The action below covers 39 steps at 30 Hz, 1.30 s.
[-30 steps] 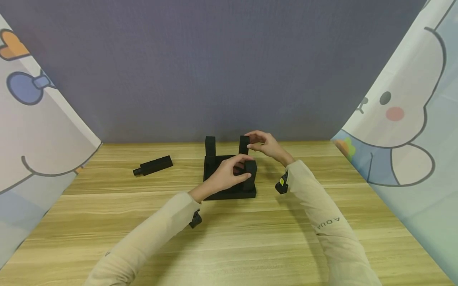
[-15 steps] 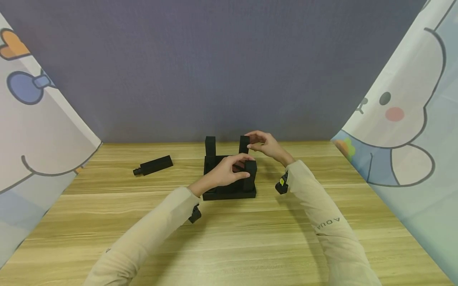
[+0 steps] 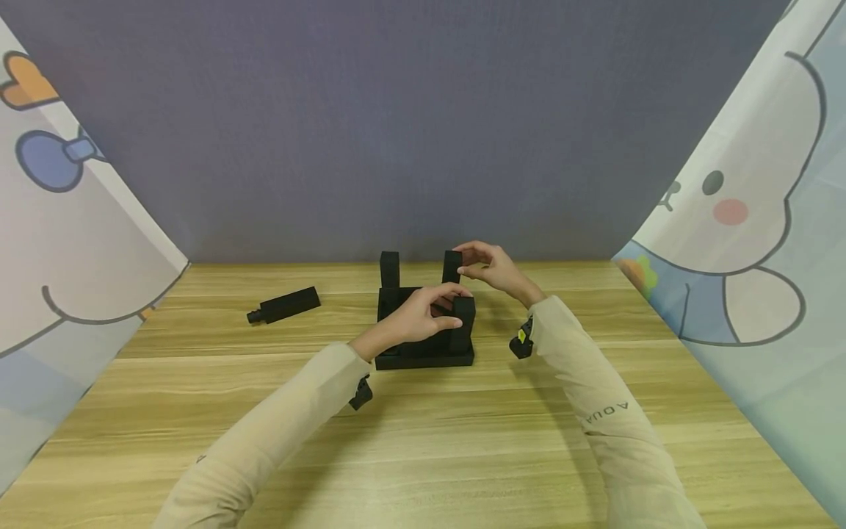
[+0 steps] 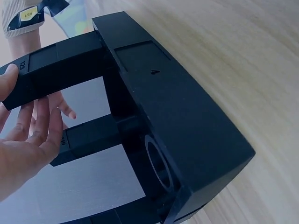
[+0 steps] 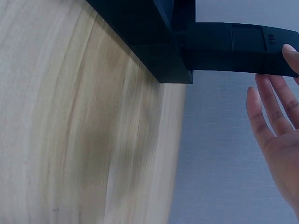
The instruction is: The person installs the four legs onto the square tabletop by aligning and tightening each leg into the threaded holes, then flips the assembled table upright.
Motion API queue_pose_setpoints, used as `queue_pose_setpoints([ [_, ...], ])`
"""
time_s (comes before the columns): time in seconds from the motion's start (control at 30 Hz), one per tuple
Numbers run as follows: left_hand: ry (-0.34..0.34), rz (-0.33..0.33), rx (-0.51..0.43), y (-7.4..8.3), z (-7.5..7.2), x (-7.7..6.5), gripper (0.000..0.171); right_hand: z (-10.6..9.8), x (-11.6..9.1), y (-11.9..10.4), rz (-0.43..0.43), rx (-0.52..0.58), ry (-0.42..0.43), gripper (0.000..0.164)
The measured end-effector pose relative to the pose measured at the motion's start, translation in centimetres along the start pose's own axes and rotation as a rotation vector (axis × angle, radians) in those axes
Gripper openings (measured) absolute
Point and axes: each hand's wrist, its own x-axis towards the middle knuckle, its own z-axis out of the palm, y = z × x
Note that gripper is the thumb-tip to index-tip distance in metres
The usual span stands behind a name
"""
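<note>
A black rectangular base point(image 3: 426, 361) stands on the table with three square black posts rising from it. My left hand point(image 3: 411, 317) holds the top of the near right post point(image 3: 465, 325), thumb on one side and fingers on the other; the left wrist view shows "123" on that post point(image 4: 60, 60). My right hand point(image 3: 492, 269) pinches the top of the far right post point(image 3: 452, 267), marked "119" in the right wrist view. The far left post point(image 3: 390, 270) is untouched. At another corner of the base, a round ringed hole point(image 4: 159, 161) shows in the left wrist view.
A loose black post point(image 3: 289, 304) with a narrow grooved end lies on the wooden table point(image 3: 449, 448), left of the base. A grey panel point(image 3: 396, 132) stands behind the table, and cartoon-printed curtains point(image 3: 740, 220) flank both sides.
My left wrist has shifted slightly away from me and turned a little, its hand still on the near right post. The right hand and the base look unmoved.
</note>
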Motion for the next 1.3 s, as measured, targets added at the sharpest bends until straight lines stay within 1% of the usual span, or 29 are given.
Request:
queue_pose_setpoints([
  [0.2, 0.01, 0.027, 0.005, -0.1, 0.1, -0.1, 0.045, 0.0, -0.1, 0.1, -0.022, -0.009, 0.001, 0.04],
  [0.53, 0.024, 0.034, -0.031, -0.2, 0.2, -0.4, 0.047, -0.1, 0.0, 0.1, 0.003, -0.002, 0.001, 0.04],
  [0.63, 0.022, 0.034, -0.021, -0.2, 0.1, -0.5, 0.048, -0.1, 0.1, 0.5, 0.007, 0.001, 0.001, 0.041],
  [0.73, 0.025, 0.032, 0.001, -0.1, 0.0, -0.7, 0.049, -0.2, 0.5, 1.6, 0.008, 0.006, 0.005, 0.041],
  [0.87, 0.036, 0.026, 0.015, -0.3, -0.4, -1.0, 0.048, -0.3, 0.8, 3.0, 0.011, -0.014, 0.014, 0.041],
  [0.93, 0.045, 0.025, 0.019, -0.4, -0.6, -1.2, 0.047, -0.3, 0.9, 3.2, 0.015, -0.034, 0.02, 0.041],
  [1.07, 0.062, 0.038, 0.035, -0.8, -1.3, -1.7, 0.046, -0.2, 0.8, 2.8, 0.024, -0.036, 0.024, 0.04],
  [1.17, 0.071, 0.037, 0.044, -1.2, -1.8, -2.3, 0.046, -0.1, 0.6, 1.7, 0.028, -0.019, 0.018, 0.04],
  [1.3, 0.071, 0.019, 0.023, -2.2, -2.7, -3.2, 0.045, -0.1, 0.3, 0.7, 0.038, 0.003, 0.015, 0.039],
])
